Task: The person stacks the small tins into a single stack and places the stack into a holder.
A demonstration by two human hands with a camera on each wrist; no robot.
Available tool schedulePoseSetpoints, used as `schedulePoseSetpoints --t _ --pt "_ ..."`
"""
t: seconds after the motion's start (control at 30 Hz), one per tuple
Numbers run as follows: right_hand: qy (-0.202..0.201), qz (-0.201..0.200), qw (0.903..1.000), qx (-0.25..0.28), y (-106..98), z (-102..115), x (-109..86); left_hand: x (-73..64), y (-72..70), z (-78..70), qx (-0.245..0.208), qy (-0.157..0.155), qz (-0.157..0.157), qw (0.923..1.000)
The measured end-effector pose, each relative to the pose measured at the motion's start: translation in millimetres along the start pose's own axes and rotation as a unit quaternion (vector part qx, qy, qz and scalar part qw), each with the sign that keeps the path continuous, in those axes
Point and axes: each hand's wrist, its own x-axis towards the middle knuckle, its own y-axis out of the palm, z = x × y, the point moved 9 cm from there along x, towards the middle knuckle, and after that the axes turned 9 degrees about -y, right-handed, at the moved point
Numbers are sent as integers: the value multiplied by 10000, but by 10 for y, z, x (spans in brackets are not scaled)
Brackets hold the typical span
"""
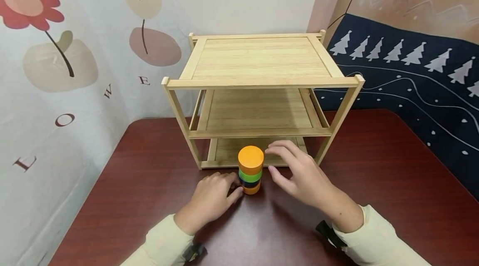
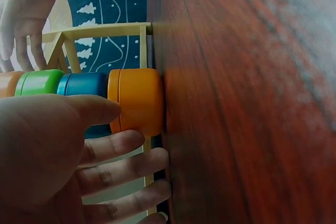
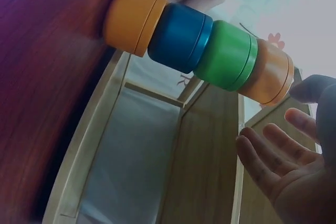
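Several small round lidded jars stand stacked upright on the table. An orange jar (image 3: 131, 22) is at the bottom, a blue jar (image 3: 178, 38) and a green jar (image 3: 224, 55) come above it, and another orange jar (image 1: 251, 158) tops the stack. My left hand (image 1: 211, 195) is low at the stack's left side, its thumb and forefinger touching the bottom jar, the other fingers fairly straight. To the right of the top jar, my right hand (image 1: 304, 174) hovers with fingers spread and slightly bent, holding nothing. Its thumb tip is close to that jar; contact cannot be made out.
A three-tier wooden rack (image 1: 254, 83) stands right behind the stack, with bare shelves. The dark red table (image 1: 149, 183) extends to both sides. Printed cloth (image 1: 224, 0) hangs behind and at the left; a dark tree-patterned cloth (image 1: 404, 87) hangs at the right.
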Motion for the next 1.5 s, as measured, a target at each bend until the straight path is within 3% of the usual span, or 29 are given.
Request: schedulePoseSetpoints --t 0.37,0.87,1.27,1.5 --pt "64 -1 10000 38 89 -104 -57 -14 1 1 41 -15 -44 10000" --pt "604 511 9968 86 294 -257 -124 -19 -12 13 13 -60 -43 10000" --pt "1188 1005 9864 533 459 -377 -181 -14 -44 -22 114 36 -173 9998" --pt "1323 1094 9817 825 527 -412 -206 -7 -31 -20 141 8 -107 9998"
